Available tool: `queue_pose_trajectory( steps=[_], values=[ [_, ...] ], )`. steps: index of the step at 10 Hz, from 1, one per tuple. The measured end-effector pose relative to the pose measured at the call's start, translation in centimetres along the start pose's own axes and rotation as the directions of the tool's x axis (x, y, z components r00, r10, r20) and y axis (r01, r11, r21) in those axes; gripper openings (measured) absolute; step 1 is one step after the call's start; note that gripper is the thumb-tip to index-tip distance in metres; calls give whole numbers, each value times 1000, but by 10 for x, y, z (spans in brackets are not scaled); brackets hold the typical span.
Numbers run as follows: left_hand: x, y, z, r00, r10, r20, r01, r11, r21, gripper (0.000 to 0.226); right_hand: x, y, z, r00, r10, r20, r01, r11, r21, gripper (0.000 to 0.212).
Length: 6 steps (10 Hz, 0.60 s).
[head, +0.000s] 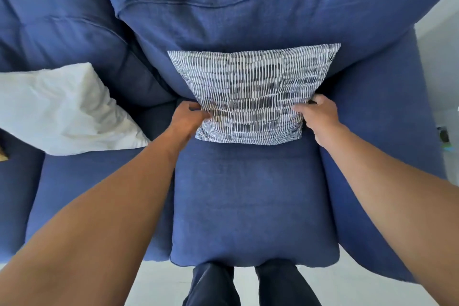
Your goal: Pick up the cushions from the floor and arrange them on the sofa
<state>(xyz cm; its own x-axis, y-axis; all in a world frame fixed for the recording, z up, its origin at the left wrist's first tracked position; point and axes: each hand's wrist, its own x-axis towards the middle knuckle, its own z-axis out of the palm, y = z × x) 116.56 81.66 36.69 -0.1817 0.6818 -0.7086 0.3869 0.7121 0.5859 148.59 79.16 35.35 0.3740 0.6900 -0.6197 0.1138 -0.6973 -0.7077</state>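
On the blue sofa (248, 194), both hands (187, 117) (320, 114) gripping the patterned cushion (250, 92) upright against the backrest

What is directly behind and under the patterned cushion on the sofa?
The patterned cushion leans on the blue back cushion and stands on the seat cushion. The seam where back meets seat is covered by it.

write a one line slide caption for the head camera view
Both hands, left hand and right hand, set a patterned cushion upright against the blue sofa backrest.
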Motion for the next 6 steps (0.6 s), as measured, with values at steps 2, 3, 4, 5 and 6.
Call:
queue_pose_trajectory(
  steps=[2, 3, 4, 5, 6],
  values=[
    [12, 67, -27, 992, 13, -126, -63, 910, -409, 5, 25, -66, -16, 994, -54, -92, 80, 948, 307, 40],
    [14, 83, -26, 988, 47, -146, -104, 906, -411, 4, 34, -81, -19, 994, -103, -46, 111, 967, 230, 18],
    [8, 84, -20, 950, 94, -296, -218, 883, -416, 21, 37, -81, -26, 966, -219, -135, 242, 951, 190, 9],
    [1, 78, -19, 932, 95, -349, -244, 878, -411, 24, 38, -76, -30, 958, -230, -173, 264, 943, 204, 12],
    [-4, 70, -16, 940, 83, -332, -221, 888, -404, 15, 34, -67, -24, 966, -223, -131, 243, 955, 170, 12]
  ],
)
